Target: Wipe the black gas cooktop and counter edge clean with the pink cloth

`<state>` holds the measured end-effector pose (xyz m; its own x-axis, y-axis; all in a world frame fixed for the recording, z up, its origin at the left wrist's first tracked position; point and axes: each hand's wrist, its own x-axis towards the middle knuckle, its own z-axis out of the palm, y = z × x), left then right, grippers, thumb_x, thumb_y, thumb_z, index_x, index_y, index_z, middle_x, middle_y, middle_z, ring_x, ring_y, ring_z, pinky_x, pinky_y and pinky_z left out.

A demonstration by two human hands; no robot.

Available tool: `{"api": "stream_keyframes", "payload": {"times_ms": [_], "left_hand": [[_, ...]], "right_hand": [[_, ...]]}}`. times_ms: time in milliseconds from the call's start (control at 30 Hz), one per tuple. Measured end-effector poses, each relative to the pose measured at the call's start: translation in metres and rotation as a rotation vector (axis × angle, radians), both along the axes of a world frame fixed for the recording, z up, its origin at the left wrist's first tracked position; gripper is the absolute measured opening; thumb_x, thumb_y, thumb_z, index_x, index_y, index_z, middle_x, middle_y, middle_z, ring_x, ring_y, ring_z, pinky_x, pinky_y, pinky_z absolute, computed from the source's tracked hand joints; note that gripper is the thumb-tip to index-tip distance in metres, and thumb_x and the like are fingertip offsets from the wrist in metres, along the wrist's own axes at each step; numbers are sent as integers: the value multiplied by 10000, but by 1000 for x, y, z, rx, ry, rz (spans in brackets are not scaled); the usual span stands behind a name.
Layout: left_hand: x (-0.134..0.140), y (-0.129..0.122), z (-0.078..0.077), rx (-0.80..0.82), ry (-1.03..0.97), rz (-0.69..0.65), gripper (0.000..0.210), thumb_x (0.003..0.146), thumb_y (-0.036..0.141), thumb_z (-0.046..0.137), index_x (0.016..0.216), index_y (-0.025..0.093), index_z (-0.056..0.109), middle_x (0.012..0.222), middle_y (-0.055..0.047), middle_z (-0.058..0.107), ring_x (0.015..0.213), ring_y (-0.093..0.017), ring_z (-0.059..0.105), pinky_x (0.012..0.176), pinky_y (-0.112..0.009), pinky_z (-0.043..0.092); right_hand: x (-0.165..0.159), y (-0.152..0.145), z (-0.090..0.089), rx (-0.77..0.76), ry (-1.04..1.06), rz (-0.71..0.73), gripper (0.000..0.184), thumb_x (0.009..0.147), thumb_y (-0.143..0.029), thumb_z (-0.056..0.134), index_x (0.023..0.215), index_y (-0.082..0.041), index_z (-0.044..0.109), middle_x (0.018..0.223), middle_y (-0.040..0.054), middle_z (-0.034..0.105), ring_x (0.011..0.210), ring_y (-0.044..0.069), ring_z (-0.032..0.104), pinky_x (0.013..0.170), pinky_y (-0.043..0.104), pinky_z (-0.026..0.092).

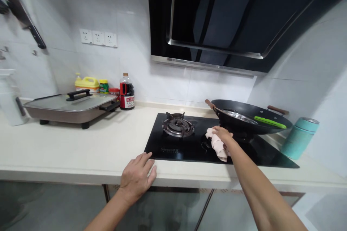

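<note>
My right hand [222, 134] grips a crumpled pale pink cloth [217, 146] against the black glass gas stove [173, 153], between the knobs and the wok. Part of the cloth hangs toward the stove's front edge. My left hand [138, 173] rests on the front edge of the counter with its fingers apart, the fingertips near the stove's front left corner; it holds nothing. The left burner [178, 126] is bare, its metal ring and pan support showing. Over the right burner sits a large black wok [244, 127] with wooden handles.
A bright green handle [270, 122] lies across the wok. A teal canister [300, 138] leans at the right. On the left are an electric pan [67, 106] with a glass lid, a soy sauce bottle [127, 92] and a white spray bottle [11, 97]. A range hood [211, 18] overhangs the stove.
</note>
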<state>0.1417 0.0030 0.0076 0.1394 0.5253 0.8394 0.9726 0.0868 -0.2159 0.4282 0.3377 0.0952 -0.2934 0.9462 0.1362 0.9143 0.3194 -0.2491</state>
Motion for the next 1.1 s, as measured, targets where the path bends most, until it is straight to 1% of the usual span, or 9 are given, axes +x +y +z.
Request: {"api": "stream_keyframes", "payload": {"times_ms": [167, 300, 433, 533, 633, 700, 833, 967, 1100], "left_hand": [[1, 1, 0, -1, -5, 4, 166, 933, 244, 565, 959, 207, 725, 1168, -89, 771, 1042, -274, 714, 775, -400, 557], [3, 1, 0, -3, -19, 0, 147, 928, 233, 574, 936, 207, 718, 1160, -89, 774, 1044, -278, 718, 779, -397, 553], [4, 0, 1, -8, -18, 0, 149, 929, 235, 570, 927, 204, 716, 1165, -92, 773, 1052, -283, 717, 790, -401, 554], [4, 0, 2, -18, -33, -7, 155, 933, 237, 568, 934, 201, 719, 1170, -100, 771, 1056, -283, 716, 788, -400, 554], [4, 0, 1, -22, -49, -16, 152, 929, 238, 574, 939, 203, 722, 1169, -101, 771, 1056, -282, 716, 793, -398, 553], [4, 0, 1, -22, -54, -19, 150, 925, 238, 577, 935, 205, 723, 1170, -101, 770, 1056, -284, 715, 790, -398, 552], [5, -1, 1, -25, -54, -16, 154, 924, 234, 575, 935, 204, 725, 1161, -101, 772, 1051, -283, 713, 779, -398, 550], [5, -2, 1, -33, -64, -25, 155, 924, 225, 577, 934, 202, 730, 1172, -104, 768, 1059, -285, 710, 782, -402, 550], [4, 0, 0, -31, -72, -19, 170, 933, 240, 566, 932, 200, 731, 1172, -104, 767, 1049, -287, 707, 783, -412, 552]], "right_hand": [[13, -7, 1, 43, -134, 125, 343, 1037, -302, 416, 1171, -259, 729, 1218, 75, 715, 1214, 262, 604, 1189, 543, 227], [23, -41, -9, 176, -250, 129, 416, 1066, -249, 309, 1075, -191, 720, 1021, 101, 734, 1093, 255, 633, 1217, 604, 65], [33, -79, -25, 304, -300, 130, 470, 1079, -272, 244, 1035, -158, 698, 1010, 131, 715, 1095, 272, 600, 1216, 622, -28], [41, -99, -37, 363, -252, 142, 496, 1083, -451, 287, 1031, -156, 683, 1018, 141, 698, 1133, 305, 579, 1201, 667, 54], [55, -115, -51, 315, -88, 176, 524, 982, -595, 451, 1185, -151, 639, 1105, 156, 659, 1132, 332, 575, 1116, 592, 333], [68, -123, -59, 267, 70, 258, 546, 924, -558, 494, 1299, -174, 590, 1172, 143, 631, 1101, 312, 588, 1018, 479, 452], [112, -128, -62, 204, 301, 424, 463, 888, -472, 481, 1269, -250, 621, 1201, 96, 637, 1110, 281, 605, 982, 409, 491], [179, -94, -49, 330, 388, 224, 502, 806, -529, 520, 1204, -260, 664, 1278, 106, 645, 1186, 329, 593, 1053, 466, 456], [243, -35, -55, 224, 361, -61, 591, 750, -588, 511, 1216, -264, 674, 1239, 111, 690, 1117, 365, 645, 982, 499, 496]]}}
